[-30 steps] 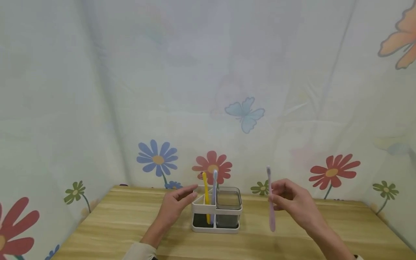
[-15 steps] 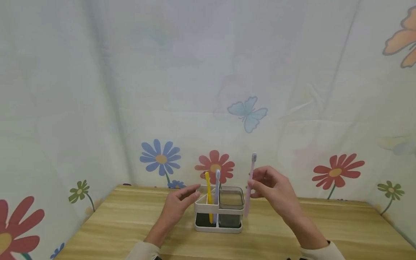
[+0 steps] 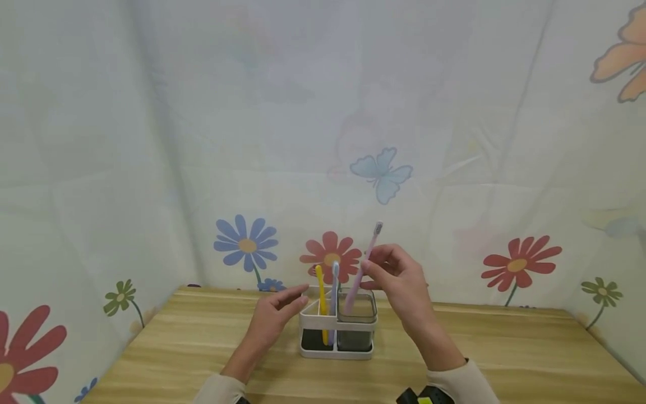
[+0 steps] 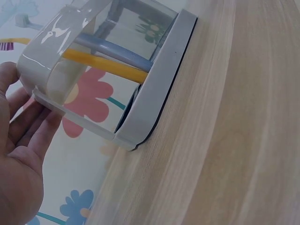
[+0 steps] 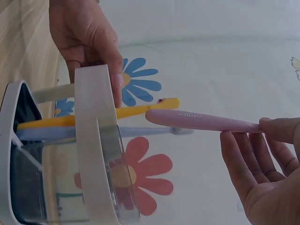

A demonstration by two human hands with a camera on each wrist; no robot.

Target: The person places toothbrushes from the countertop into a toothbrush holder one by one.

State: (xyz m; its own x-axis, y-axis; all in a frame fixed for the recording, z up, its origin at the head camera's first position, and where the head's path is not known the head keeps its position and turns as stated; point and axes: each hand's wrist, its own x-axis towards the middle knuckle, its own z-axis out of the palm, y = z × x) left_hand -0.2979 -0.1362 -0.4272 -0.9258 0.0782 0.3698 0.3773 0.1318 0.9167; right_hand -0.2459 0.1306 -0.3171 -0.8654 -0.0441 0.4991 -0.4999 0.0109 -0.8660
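Observation:
A pink toothbrush (image 3: 358,281) is pinched between the thumb and fingers of my right hand (image 3: 404,286). It leans bristles-up, and its handle end overlaps the clear grey cup (image 3: 362,339) in the head view. In the right wrist view, the handle end points at the white toothbrush holder (image 5: 89,108), apart from it. Yellow (image 3: 321,292) and blue (image 3: 333,292) toothbrushes stand in the holder's left compartments. My left hand (image 3: 270,317) rests against the holder's left side, its fingers (image 4: 47,131) fairly straight at the upper frame.
The holder stands on a wood-grain table (image 3: 202,331). A pale cloth backdrop (image 3: 282,140) with printed flowers and butterflies hangs behind the table's back edge and along the sides.
My right hand has carried the pink toothbrush left and upward, from beside the holder to over the cup, and tilted it. My left hand has stayed at the holder's side.

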